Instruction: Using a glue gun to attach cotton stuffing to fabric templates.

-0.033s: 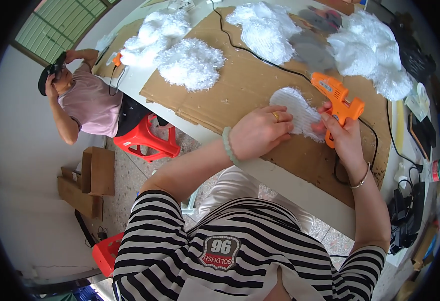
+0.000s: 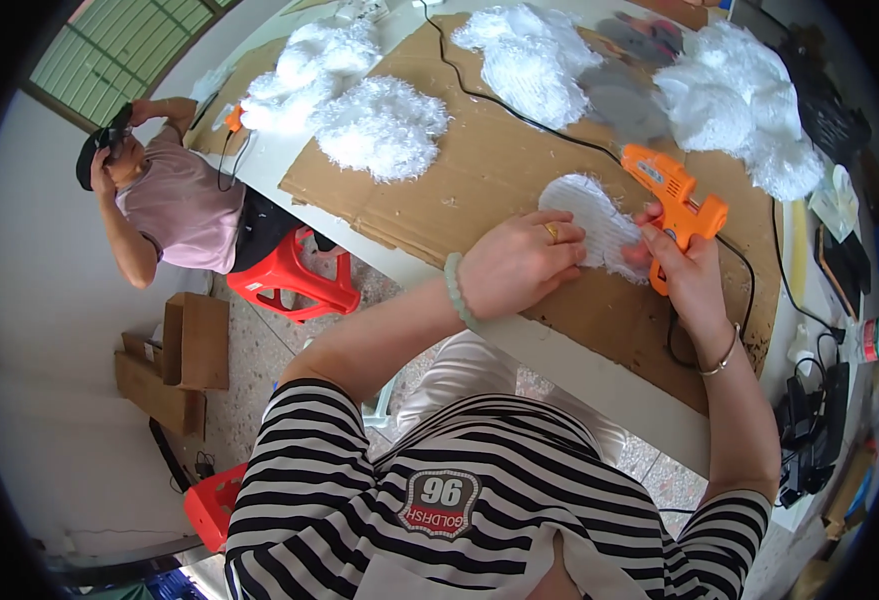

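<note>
My right hand (image 2: 691, 278) is wrapped round the handle of an orange hot glue gun (image 2: 671, 190), its thumb and fingertips beside a white fabric piece (image 2: 599, 222). That piece is a flat, ribbed oval with a frayed edge, lying on brown cardboard (image 2: 459, 215). Curled over its left edge, my left hand (image 2: 524, 262) holds it against the cardboard, the fingers close together. The fingertips of that hand are partly hidden. A black cord runs from the glue gun down past my right wrist.
Fluffy white fabric pieces lie in heaps, among them one at the left (image 2: 379, 128) and one at the far right (image 2: 739, 105). A black cable (image 2: 499, 103) crosses the cardboard. To the left, a person (image 2: 179, 205) sits on a red stool (image 2: 294, 280). Black adapters (image 2: 814, 425) crowd the right edge.
</note>
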